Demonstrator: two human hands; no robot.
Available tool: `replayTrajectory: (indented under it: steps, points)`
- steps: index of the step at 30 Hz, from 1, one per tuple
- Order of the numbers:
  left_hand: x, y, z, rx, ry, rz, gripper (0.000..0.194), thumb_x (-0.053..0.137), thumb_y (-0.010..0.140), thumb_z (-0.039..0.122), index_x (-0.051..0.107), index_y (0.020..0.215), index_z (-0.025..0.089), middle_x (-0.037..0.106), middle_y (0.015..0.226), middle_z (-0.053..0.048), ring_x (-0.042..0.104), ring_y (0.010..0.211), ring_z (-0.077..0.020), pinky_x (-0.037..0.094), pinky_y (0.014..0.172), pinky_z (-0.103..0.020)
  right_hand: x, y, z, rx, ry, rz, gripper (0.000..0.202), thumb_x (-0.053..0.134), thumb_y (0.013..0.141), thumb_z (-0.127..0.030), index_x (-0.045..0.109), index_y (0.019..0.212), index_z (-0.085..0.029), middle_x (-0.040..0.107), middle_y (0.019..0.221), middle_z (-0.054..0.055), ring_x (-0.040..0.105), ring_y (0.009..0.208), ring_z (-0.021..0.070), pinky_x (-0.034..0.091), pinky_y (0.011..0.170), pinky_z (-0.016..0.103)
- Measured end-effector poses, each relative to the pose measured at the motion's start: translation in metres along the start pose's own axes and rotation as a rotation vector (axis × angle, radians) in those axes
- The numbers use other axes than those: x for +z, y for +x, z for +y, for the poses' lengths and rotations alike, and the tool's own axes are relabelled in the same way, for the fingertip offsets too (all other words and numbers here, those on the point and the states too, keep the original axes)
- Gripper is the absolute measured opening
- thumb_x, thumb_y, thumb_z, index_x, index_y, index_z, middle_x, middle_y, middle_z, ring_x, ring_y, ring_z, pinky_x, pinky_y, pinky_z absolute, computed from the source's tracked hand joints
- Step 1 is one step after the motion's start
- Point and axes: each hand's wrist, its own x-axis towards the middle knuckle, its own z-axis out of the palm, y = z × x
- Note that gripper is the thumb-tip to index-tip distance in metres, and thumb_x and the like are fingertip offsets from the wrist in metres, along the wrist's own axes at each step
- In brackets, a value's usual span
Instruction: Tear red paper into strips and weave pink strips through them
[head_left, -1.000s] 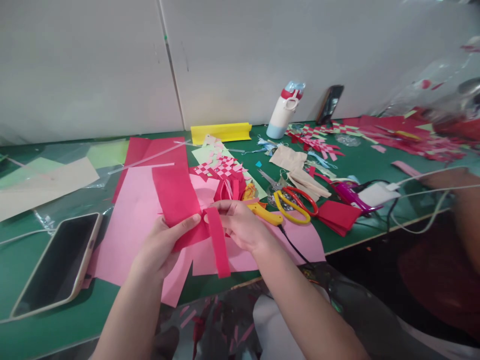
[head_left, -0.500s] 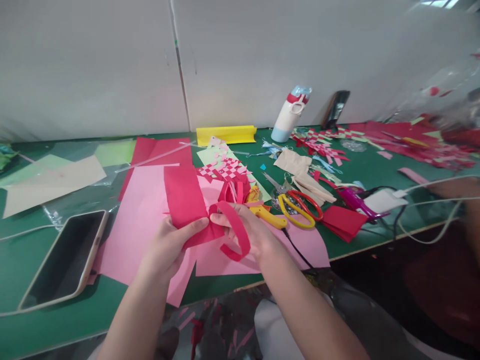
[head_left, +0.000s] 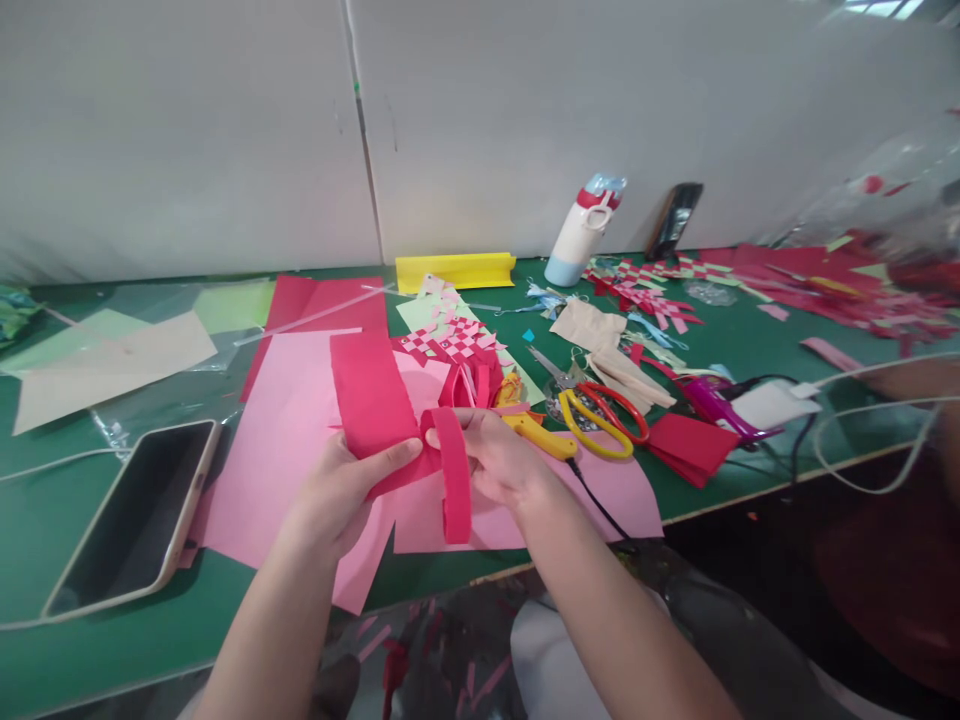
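My left hand (head_left: pixel 356 480) grips a wide piece of red paper (head_left: pixel 373 395) near its lower end, the thumb lying on top. My right hand (head_left: pixel 491 455) pinches a narrow red paper strip (head_left: pixel 456 490) at the edge of that piece; the strip curls and hangs down in front of the fingers. Whether the strip is still joined to the wide piece is hidden by my fingertips. Under both hands lie large pink paper sheets (head_left: pixel 281 450). Just right of my right hand are a yellow-handled tool with a black cord (head_left: pixel 547 437) and yellow-handled scissors (head_left: pixel 596 425).
A phone (head_left: pixel 135 515) lies at the left. Woven checkered paper pieces (head_left: pixel 457 340), red-handled scissors (head_left: pixel 619 405), folded red paper (head_left: pixel 690 447) and a purple device (head_left: pixel 720 405) sit to the right. A bottle (head_left: pixel 585 232) stands by the wall. Another person's arm (head_left: pixel 892 380) is at far right.
The narrow strip has swung left and downward, from a wide curl across my right hand to hanging nearly straight. Both hands keep almost the same place and grip.
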Motion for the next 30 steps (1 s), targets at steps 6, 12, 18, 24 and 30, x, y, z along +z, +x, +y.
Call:
replayTrajectory:
  steps: [6, 12, 18, 24, 30]
  points:
    - [0.000, 0.000, 0.001, 0.013, -0.006, 0.002, 0.038, 0.083, 0.056, 0.018, 0.070, 0.091, 0.013, 0.075, 0.091, -0.008, 0.069, 0.080, -0.0205, 0.056, 0.071, -0.027, 0.004, -0.007, -0.007, 0.103, -0.010, -0.026, 0.020, 0.081, 0.058, -0.024, 0.063, 0.062, -0.017, 0.060, 0.062, -0.003, 0.057, 0.059, 0.0101, 0.045, 0.059, 0.023]
    - [0.002, 0.000, 0.000, 0.019, -0.077, -0.004, 0.044, 0.083, 0.056, 0.016, 0.068, 0.097, 0.014, 0.074, 0.087, -0.005, 0.069, 0.077, -0.0190, 0.056, 0.066, -0.024, 0.011, -0.011, -0.007, 0.016, -0.016, -0.031, 0.022, 0.081, 0.057, -0.024, 0.061, 0.060, -0.017, 0.058, 0.060, -0.004, 0.055, 0.059, 0.0080, 0.043, 0.059, 0.021]
    - [0.001, -0.001, -0.001, 0.003, -0.083, -0.003, 0.036, 0.082, 0.059, 0.017, 0.068, 0.092, 0.013, 0.073, 0.087, -0.005, 0.068, 0.075, -0.0169, 0.056, 0.065, -0.023, 0.006, -0.007, 0.000, -0.013, 0.048, -0.060, 0.017, 0.080, 0.061, -0.020, 0.065, 0.069, -0.018, 0.062, 0.067, -0.004, 0.059, 0.065, 0.0092, 0.047, 0.067, 0.022]
    - [0.001, -0.001, 0.000, -0.013, -0.083, 0.015, 0.030, 0.081, 0.061, 0.017, 0.068, 0.088, 0.015, 0.073, 0.090, -0.005, 0.068, 0.075, -0.0156, 0.057, 0.067, -0.023, 0.002, -0.006, 0.002, -0.049, 0.054, -0.064, 0.015, 0.079, 0.063, -0.019, 0.067, 0.073, -0.020, 0.065, 0.073, -0.003, 0.062, 0.071, 0.0100, 0.048, 0.069, 0.022]
    - [0.000, 0.000, 0.002, 0.015, -0.040, 0.055, 0.033, 0.083, 0.057, 0.019, 0.069, 0.086, 0.013, 0.074, 0.089, -0.007, 0.069, 0.078, -0.0196, 0.056, 0.069, -0.026, 0.008, -0.009, -0.008, 0.050, -0.093, 0.028, 0.017, 0.081, 0.061, -0.024, 0.067, 0.069, -0.018, 0.064, 0.066, -0.002, 0.061, 0.063, 0.0118, 0.046, 0.061, 0.024]
